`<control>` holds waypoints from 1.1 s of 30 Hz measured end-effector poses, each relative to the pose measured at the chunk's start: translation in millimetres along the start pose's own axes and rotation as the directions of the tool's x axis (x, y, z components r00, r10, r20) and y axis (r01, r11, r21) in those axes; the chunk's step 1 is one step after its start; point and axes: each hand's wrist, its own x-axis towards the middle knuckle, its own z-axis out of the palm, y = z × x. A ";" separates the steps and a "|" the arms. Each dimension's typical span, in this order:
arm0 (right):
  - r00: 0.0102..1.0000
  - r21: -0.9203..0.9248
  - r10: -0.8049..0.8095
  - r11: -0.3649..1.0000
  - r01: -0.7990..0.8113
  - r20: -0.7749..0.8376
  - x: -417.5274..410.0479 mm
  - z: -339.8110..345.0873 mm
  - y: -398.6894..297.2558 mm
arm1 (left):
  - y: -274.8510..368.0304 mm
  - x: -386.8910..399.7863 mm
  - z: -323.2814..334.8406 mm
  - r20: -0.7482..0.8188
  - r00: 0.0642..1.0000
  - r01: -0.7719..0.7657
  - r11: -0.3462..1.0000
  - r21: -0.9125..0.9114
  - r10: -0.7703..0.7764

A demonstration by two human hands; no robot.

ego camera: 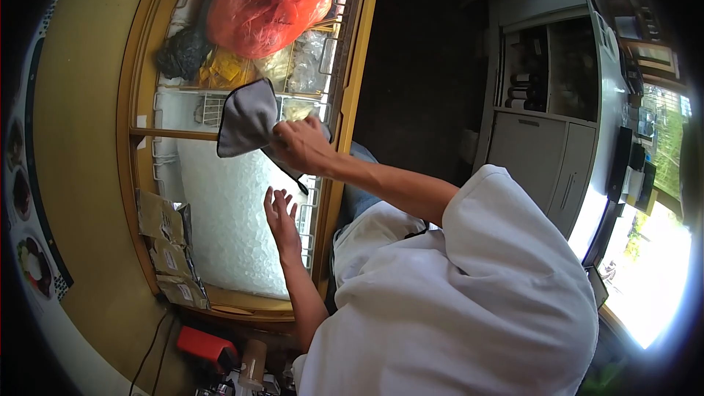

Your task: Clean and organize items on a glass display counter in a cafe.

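My right hand (302, 146) grips a grey cloth (248, 115) with dark edging, held above a yellow-framed chest freezer (329, 206). Part of the cloth hangs below my fingers, a dark loop at its corner. Closer to my body, my left hand (283, 223) is raised with its fingers apart and nothing in it. Beneath it lies a large heap of ice pieces (231, 231), in the freezer's near section. A crossbar (176, 133) separates this from the far section. There, a red plastic bag (269, 8) rests among a black bag (184, 54), yellow packets (224, 70) and clear bags (309, 60).
Silver-backed pouches (171, 257) line the freezer's wall-side rim. Beside its end stand a red box (204, 344) and a brownish cup (253, 364), near hanging cables (151, 346). A grey cabinet (527, 140) with bottles stands behind me at right. A poster (33, 242) hangs on the yellow wall.
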 end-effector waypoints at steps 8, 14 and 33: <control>0.826 0.552 -0.085 0.781 -0.292 0.558 -61.7 -19.2 -94.1 | -37.6 -19.7 -39.8 0.179 0.966 -0.055 0.825 -0.562 0.186; 0.715 0.611 -0.043 0.557 -0.563 0.698 -70.8 -6.4 -116.1 | -37.3 -56.6 -80.1 -0.036 0.986 -0.142 0.707 -0.693 0.163; 0.937 -0.042 -0.128 0.988 0.149 0.326 -172.6 21.3 -38.6 | -119.0 -72.6 -66.0 -0.290 0.660 -0.139 0.491 0.860 0.693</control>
